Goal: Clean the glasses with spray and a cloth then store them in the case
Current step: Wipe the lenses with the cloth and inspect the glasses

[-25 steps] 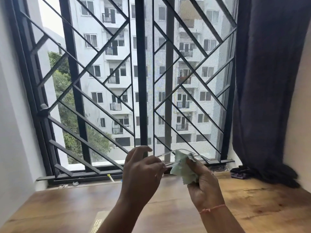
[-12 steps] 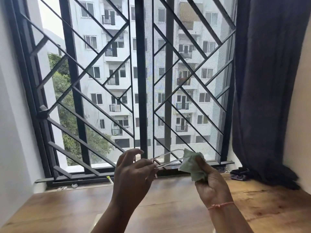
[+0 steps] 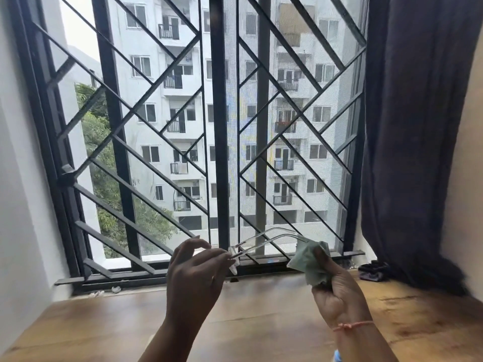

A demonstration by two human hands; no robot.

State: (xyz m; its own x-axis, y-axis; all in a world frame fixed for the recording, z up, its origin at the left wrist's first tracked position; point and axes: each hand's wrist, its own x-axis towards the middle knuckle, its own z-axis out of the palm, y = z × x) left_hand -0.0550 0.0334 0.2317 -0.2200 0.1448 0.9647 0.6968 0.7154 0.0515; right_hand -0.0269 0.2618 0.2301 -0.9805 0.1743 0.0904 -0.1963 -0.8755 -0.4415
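Note:
Clear-framed glasses (image 3: 257,244) are held up in front of the window, temples stretching to the right. My left hand (image 3: 194,276) pinches the front of the frame between thumb and fingertips. My right hand (image 3: 337,286) grips a crumpled pale green cloth (image 3: 309,259), which wraps the tips of the temples. A small blue thing shows at the bottom edge (image 3: 337,356); what it is I cannot tell. No case is in view.
A wooden table (image 3: 261,322) lies below my hands. Behind it stands a black window grille (image 3: 219,142). A dark curtain (image 3: 413,126) hangs at the right, with a dark bundle (image 3: 371,271) on the table below it.
My right hand has slid the cloth rightward along the temples, from near the lenses out to the tips. Both hands sit a little higher and further apart.

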